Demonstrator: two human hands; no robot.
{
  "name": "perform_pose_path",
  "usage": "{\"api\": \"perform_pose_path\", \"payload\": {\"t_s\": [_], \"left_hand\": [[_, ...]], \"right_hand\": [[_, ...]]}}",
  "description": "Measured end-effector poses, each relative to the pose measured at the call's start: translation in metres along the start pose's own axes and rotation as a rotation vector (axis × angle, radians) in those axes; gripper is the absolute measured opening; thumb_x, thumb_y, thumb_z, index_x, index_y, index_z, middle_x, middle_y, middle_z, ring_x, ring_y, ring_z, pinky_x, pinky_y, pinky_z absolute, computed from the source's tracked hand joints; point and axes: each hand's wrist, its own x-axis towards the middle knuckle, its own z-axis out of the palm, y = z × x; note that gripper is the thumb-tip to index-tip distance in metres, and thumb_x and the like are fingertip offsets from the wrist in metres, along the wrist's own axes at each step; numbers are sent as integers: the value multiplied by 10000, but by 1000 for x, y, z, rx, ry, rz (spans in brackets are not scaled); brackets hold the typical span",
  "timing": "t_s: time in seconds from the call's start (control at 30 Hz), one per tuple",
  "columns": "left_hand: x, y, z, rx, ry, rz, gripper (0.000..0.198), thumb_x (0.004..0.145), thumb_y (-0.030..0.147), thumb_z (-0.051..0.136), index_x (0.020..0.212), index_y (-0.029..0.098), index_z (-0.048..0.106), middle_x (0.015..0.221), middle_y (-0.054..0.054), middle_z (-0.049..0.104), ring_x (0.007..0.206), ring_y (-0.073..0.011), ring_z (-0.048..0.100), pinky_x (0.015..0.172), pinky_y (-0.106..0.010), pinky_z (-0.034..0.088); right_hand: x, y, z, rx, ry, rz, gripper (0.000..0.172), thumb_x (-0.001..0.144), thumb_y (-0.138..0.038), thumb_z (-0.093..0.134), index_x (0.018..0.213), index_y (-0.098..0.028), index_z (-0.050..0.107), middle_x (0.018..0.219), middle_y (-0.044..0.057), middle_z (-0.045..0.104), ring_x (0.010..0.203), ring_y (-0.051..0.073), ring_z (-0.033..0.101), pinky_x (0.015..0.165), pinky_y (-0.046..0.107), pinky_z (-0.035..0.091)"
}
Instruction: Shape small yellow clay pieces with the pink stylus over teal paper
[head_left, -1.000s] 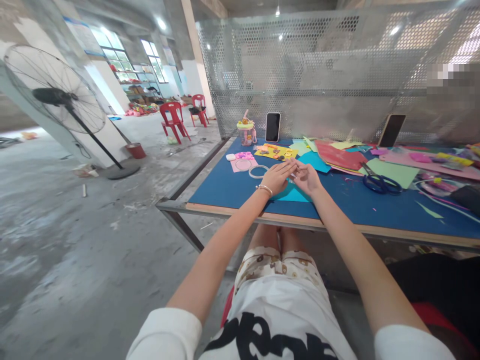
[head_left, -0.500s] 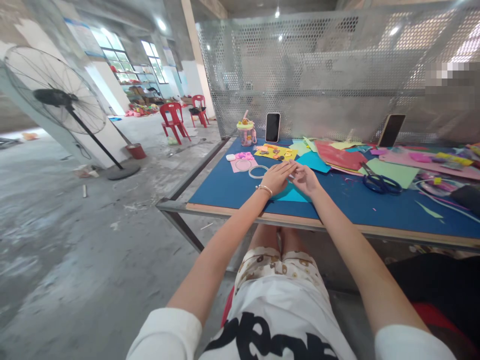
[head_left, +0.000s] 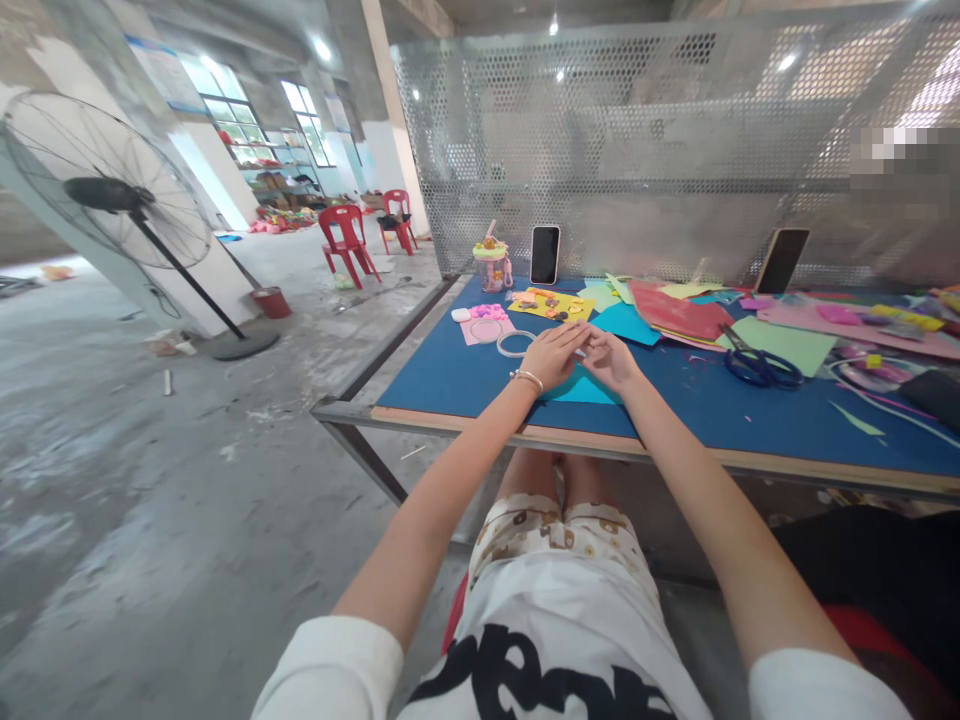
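Note:
My left hand (head_left: pixel 553 357), with a silvery bangle on its wrist, rests near the table's front edge. Its fingers are pressed together and reach across to the fingertips of my right hand (head_left: pixel 610 360). Bent fingers of the right hand meet them; anything between the two hands is hidden. Beneath both hands lies a sheet of bright blue paper (head_left: pixel 585 388). A pale ring (head_left: pixel 516 333) sits just left of my left hand. Beyond the hands, a yellow sheet (head_left: pixel 576 311) carries several small orange and dark pieces. A pink sheet (head_left: pixel 475 332) with pink bits lies farther left.
Blue-handled scissors (head_left: pixel 761 370) lie to the right, beside a pale green sheet (head_left: pixel 787 345) and a red sheet (head_left: pixel 671 312). A lidded cup (head_left: pixel 491 268) and a phone (head_left: pixel 545 254) stand at the back, before a perforated metal screen (head_left: pixel 637 150). Another phone (head_left: pixel 782 262) leans farther right.

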Motion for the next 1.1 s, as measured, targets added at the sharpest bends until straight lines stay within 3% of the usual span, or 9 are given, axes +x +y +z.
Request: {"api": "perform_pose_path", "payload": {"t_s": [0.13, 0.33, 0.47, 0.67, 0.83, 1.1], "left_hand": [[0, -1, 0, 24, -4, -88, 566, 819, 147, 468, 1379, 116, 394, 1431, -96, 416, 1345, -216, 351, 1063, -376, 368], [0, 1, -2, 5, -20, 4, 565, 804, 135, 473, 1365, 145, 418, 1427, -69, 426, 1347, -194, 348, 1084, -366, 341], [0, 2, -2, 21, -13, -44, 566, 823, 148, 454, 1385, 144, 389, 1444, -69, 400, 1336, -208, 363, 1060, -374, 362], [0, 2, -3, 27, 7, -46, 515, 825, 131, 454, 1339, 141, 450, 1406, -83, 451, 1326, -198, 379, 1059, -366, 364], [0, 3, -4, 39, 15, -64, 510, 831, 128, 473, 1338, 175, 455, 1376, -80, 488, 1300, -203, 410, 1034, -374, 391], [1, -3, 0, 11, 158, -140, 220, 920, 258, 454, 1034, 205, 634, 1086, -51, 657, 1076, -182, 545, 901, -325, 443]], "right_hand": [[-2, -1, 2, 8, -5, 11, 417, 583, -82, 464, 923, -246, 641, 1048, -20, 677, 1023, 143, 593, 785, 241, 530], [-1, -1, 1, 55, 49, 0, 388, 592, -90, 462, 911, -245, 618, 983, -15, 687, 929, 143, 616, 778, 271, 536], [-2, 0, 2, 33, -4, 12, 394, 595, -74, 458, 908, -242, 627, 965, -23, 683, 911, 134, 612, 730, 244, 539], [-4, -2, 5, 73, 76, -14, 422, 592, -79, 457, 949, -247, 609, 1007, -11, 687, 958, 152, 617, 769, 282, 546], [-4, -1, 5, 26, 38, -4, 400, 598, -91, 469, 926, -257, 626, 957, -19, 686, 930, 150, 615, 756, 272, 544], [-4, 0, 4, -95, -14, 95, 423, 605, -95, 533, 983, -240, 657, 1001, -6, 686, 916, 148, 624, 776, 290, 547]]}}
